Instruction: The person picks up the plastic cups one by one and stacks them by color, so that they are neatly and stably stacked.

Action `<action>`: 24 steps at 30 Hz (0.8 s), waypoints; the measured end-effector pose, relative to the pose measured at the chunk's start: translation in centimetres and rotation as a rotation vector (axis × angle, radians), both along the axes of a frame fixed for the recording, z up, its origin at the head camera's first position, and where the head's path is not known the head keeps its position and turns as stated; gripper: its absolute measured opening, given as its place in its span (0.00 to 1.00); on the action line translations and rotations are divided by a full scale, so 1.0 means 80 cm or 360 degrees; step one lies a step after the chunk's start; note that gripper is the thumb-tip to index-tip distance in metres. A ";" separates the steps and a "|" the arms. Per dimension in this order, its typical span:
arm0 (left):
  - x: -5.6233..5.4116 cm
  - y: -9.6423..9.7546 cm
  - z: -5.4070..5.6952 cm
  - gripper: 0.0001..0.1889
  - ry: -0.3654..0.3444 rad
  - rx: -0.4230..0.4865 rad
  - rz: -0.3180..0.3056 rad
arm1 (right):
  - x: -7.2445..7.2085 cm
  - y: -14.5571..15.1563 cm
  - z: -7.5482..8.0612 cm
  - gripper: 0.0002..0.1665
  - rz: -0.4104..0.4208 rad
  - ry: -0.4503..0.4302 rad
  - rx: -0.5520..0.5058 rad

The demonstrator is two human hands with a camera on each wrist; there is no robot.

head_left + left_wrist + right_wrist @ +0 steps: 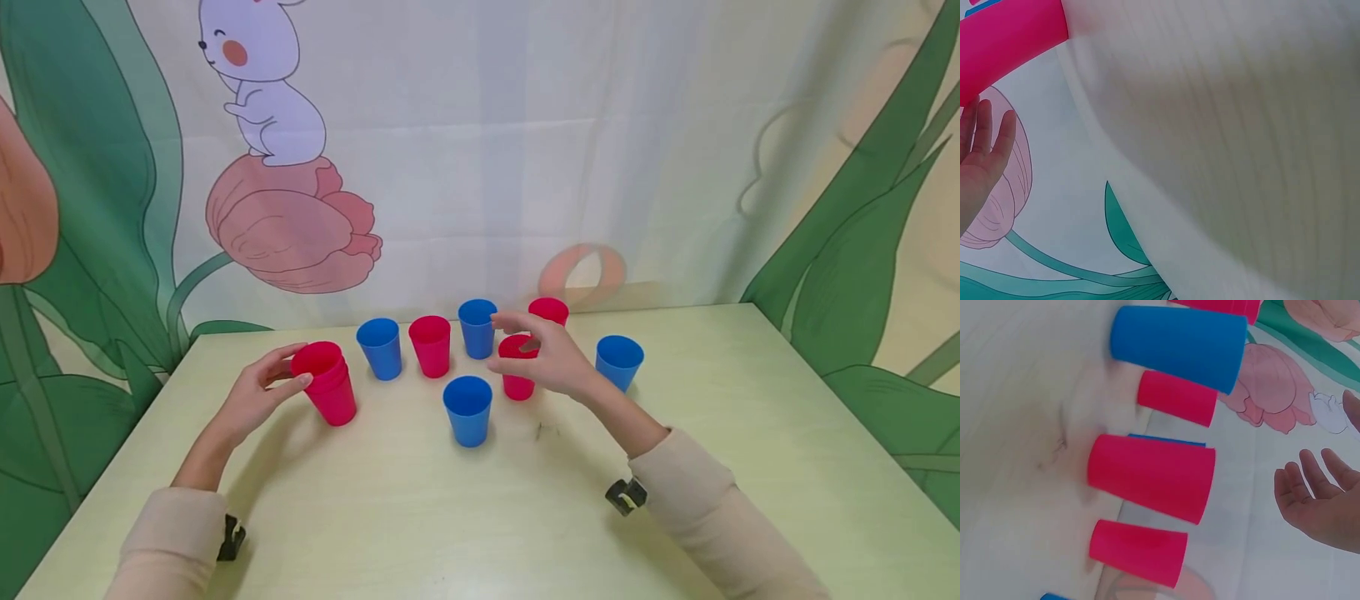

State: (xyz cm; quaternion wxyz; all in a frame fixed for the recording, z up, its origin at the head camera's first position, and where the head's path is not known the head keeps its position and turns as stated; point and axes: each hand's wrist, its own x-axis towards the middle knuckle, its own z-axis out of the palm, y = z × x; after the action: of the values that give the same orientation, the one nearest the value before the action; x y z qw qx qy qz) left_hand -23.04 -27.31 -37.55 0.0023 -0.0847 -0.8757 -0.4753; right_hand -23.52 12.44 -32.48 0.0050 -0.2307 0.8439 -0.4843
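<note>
My left hand (pixel 258 392) holds a stack of red cups (pixel 333 396) at the table's left, thumb on the near side and fingers behind the rim. At least two cups are nested, as a second rim shows below the top one. In the left wrist view, fingertips (pixel 984 115) lie against the red cup wall (pixel 1010 44). My right hand (pixel 551 358) hovers above a red cup (pixel 517 386), fingers loosely bent and thumb apart. The right wrist view shows this hand (pixel 1322 500) holding nothing and away from the cups.
Upright cups stand across the table (pixel 420 517): blue (pixel 380 354), red (pixel 431 352), blue (pixel 476 333), red (pixel 548 310) at the back, blue (pixel 618 367) at right and blue (pixel 468 417) in front. A printed curtain (pixel 450 167) hangs behind the table's back edge.
</note>
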 end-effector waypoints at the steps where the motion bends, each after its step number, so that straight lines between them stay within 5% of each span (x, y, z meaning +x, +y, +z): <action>1: 0.000 0.000 0.000 0.34 -0.0001 0.0000 0.0002 | -0.001 0.002 -0.002 0.38 -0.0020 0.0007 0.0024; 11: -0.001 -0.001 0.000 0.33 0.0006 0.0003 0.0008 | -0.015 0.023 -0.033 0.43 -0.0225 0.0057 0.0211; 24: -0.001 -0.001 -0.001 0.33 0.0015 0.0021 0.0001 | -0.035 0.030 -0.063 0.51 -0.0328 -0.0242 0.0179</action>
State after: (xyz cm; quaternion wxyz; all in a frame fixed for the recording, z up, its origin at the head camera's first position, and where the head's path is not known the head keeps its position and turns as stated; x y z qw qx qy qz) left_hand -23.12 -27.43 -37.63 0.0070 -0.0866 -0.8726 -0.4806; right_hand -26.30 14.84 -37.55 0.0321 -0.1047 0.8862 -0.4501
